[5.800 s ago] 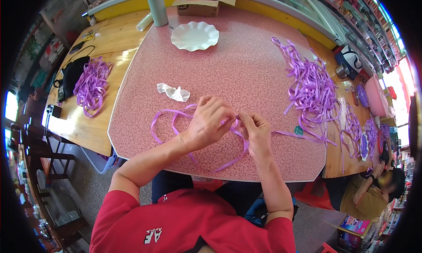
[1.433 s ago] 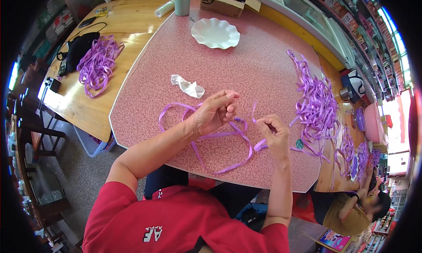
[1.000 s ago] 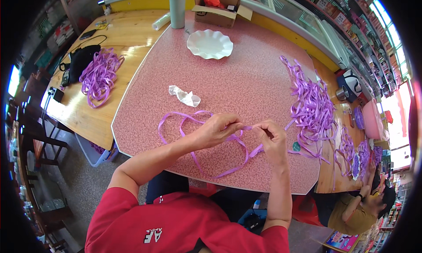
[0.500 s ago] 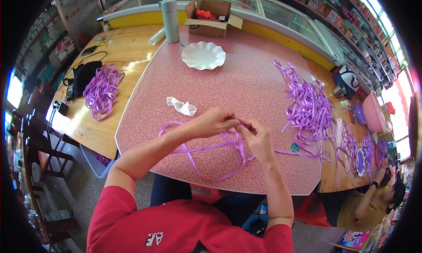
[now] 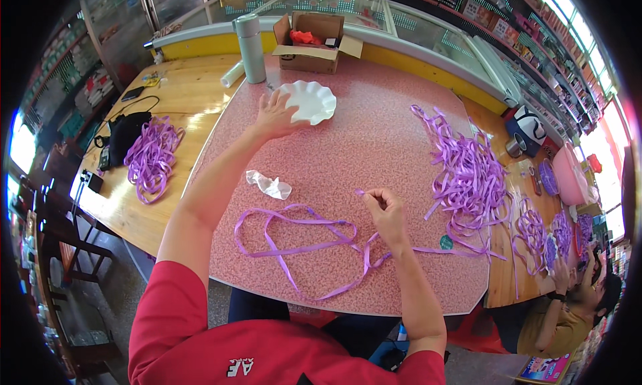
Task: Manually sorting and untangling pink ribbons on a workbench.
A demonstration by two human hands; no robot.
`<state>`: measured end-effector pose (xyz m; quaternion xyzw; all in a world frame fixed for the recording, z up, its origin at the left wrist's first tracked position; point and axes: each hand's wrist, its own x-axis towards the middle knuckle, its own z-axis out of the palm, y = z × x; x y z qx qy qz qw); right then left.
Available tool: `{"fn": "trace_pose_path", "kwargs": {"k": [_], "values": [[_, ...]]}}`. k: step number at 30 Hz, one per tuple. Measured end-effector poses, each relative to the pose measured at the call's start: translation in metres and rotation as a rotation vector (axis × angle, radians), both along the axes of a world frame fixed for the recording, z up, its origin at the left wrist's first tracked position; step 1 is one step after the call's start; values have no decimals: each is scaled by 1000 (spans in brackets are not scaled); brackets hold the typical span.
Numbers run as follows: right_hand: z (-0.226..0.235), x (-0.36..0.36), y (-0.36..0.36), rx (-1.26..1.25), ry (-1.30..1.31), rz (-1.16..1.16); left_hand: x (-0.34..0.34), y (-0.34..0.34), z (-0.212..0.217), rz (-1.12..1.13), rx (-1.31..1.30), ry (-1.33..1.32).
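My left hand (image 5: 275,117) is stretched out to the left rim of a white wavy-edged plate (image 5: 313,103), its fingers spread over that edge. Between thumb and fingertips, my right hand (image 5: 386,212) pinches the end of a purple ribbon (image 5: 304,250). The tip of this ribbon pokes out to the left of the pinch. From there the ribbon lies in loose loops on the pink speckled table, with a strand running right toward a big heap of purple ribbon (image 5: 468,167). Crumpled white paper (image 5: 269,184) lies between the plate and the loops.
A grey-green bottle (image 5: 251,50) and an open cardboard box (image 5: 309,50) stand at the back. More purple ribbon (image 5: 152,157) lies on the wooden table at left. A small green disc (image 5: 446,242) sits near the right heap. Far right, a co-worker (image 5: 562,311) handles ribbon.
My hands were together over the ribbon. The left has let go and reached forward to the plate, while the right keeps the ribbon end. The loops now lie more spread out.
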<state>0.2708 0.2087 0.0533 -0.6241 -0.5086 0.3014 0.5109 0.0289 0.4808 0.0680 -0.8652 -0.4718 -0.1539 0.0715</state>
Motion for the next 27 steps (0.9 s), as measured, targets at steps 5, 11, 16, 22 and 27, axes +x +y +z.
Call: {"fn": "trace_pose_path", "kwargs": {"k": [5, 11, 16, 22, 27], "values": [[8, 0, -4, -29, -84, -16, 1, -9, 9, -164, 116, -36], [15, 2, -7, 237, -102, -33, 35, -99, 34, -389, -426, -397], [35, -8, -12, 434, -286, 63, 62, -177, 36, -424, -924, -779], [49, -9, -30, 492, -413, 86, 67, -205, 36, -617, -1257, -749], [42, -10, -40, 516, -463, 43, 69, -221, 26, -449, -1150, -856]]}}
